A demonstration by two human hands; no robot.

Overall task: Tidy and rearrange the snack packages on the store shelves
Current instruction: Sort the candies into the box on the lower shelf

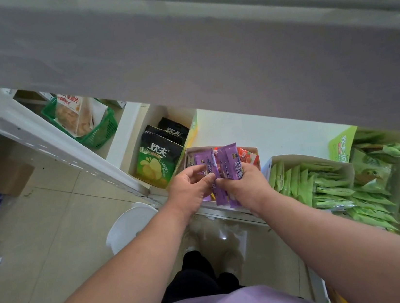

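Fingers [232, 176] of the right hand [245, 186] are curled round a bunch of purple snack packets [231, 162], thumb pressed across their lower part; left hand [191, 187] has its fingers bent, thumb and forefinger touching the left-most purple packet of the same bunch, so both hands are on it. Packets stand roughly upright, tops fanned out, bottoms poking out below the hands past the shelf edge [227, 210]. They sit over an open cardboard box [251, 149] on the white shelf; can't tell whether the bottoms rest in the box. Behind them in that box, red packets [246, 156]. Left of it, a taller carton [153, 111] with black-and-green chip bags [156, 157] standing in a row. Further left, green plastic basket [100, 134] with clear bags of pale snacks. Right of the hands, a box [346, 170] packed with light green sachets [300, 184], more green bags [372, 174] piled beside it. Upper shelf underside [180, 52] fills the top of the view, blurred. On the tiled floor: white stool [129, 224] just below the left forearm, brown cartons [1, 175] at far left.
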